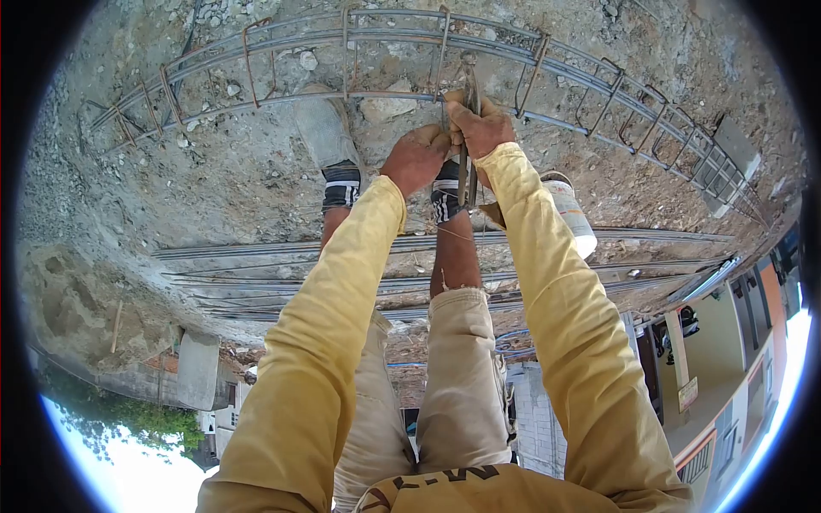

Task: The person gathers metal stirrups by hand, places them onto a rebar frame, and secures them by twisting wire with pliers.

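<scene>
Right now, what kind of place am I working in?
Most likely an outdoor construction site. A long rebar cage lies on bare, stony ground, loose steel bars are stacked behind it, and both hands, the left hand and right hand, work at the cage with a metal tool.

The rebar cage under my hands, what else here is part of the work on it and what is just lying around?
In use:
- rebar cage, long bars with stirrups
- left hand, at the cage's near bar
- right hand, gripping a metal tool

Lying about:
- loose long bars on the ground
- white bucket
- stones under the cage
- flat block by the cage's end
</scene>
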Available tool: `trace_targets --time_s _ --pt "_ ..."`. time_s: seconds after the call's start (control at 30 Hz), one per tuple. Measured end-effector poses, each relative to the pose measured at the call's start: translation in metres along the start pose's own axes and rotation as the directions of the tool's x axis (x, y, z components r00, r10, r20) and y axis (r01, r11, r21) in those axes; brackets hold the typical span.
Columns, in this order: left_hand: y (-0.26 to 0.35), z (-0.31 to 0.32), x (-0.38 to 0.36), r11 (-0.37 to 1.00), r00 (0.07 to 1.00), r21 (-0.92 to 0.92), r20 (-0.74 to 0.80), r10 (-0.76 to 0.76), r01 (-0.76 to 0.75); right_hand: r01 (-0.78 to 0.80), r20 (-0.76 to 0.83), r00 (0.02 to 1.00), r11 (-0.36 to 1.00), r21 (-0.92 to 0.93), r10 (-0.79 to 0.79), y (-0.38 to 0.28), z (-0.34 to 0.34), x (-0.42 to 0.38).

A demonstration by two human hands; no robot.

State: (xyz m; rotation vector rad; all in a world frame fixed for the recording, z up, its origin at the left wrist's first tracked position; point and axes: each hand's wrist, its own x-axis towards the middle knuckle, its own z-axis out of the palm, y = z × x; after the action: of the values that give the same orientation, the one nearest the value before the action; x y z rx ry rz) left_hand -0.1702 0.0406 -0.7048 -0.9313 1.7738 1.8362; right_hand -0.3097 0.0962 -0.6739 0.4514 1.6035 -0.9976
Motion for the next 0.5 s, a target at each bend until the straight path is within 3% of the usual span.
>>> trace_targets --time_s 0.07,0.13,0.23,0.33,0.43,0.5 --pt "0.000 -0.013 -0.001 0.986 0.993 -0.157 0.108 -0.042 0.059 -0.015 -0.013 1.000 0.996 -0.089 0.014 0.003 -0.001 -0.001" --pt "0.005 -0.027 0.001 0.868 0.960 -0.436 0.240 -0.145 0.240 0.034 -0.009 0.999 0.981 -0.189 -0.036 0.008 -0.004 0.001" --pt "0.043 -0.055 0.001 0.860 0.939 -0.390 0.229 -0.256 0.330 0.129 0.025 0.992 0.947 -0.295 -0.128 0.021 -0.009 0.005" --pt "0.036 -0.067 0.008 0.612 0.949 -0.729 0.186 -0.254 0.307 0.125 0.029 0.992 0.945 -0.303 -0.122 0.022 -0.011 0.005" --pt "0.036 -0.066 0.012 0.332 0.908 -0.887 0.188 -0.374 0.321 0.165 0.024 0.986 0.930 -0.327 -0.167 0.025 -0.009 0.005" --pt "0.037 -0.067 0.014 0.229 0.909 -0.923 0.217 -0.355 0.310 0.212 0.008 0.975 0.921 -0.326 -0.222 0.028 -0.007 0.005"
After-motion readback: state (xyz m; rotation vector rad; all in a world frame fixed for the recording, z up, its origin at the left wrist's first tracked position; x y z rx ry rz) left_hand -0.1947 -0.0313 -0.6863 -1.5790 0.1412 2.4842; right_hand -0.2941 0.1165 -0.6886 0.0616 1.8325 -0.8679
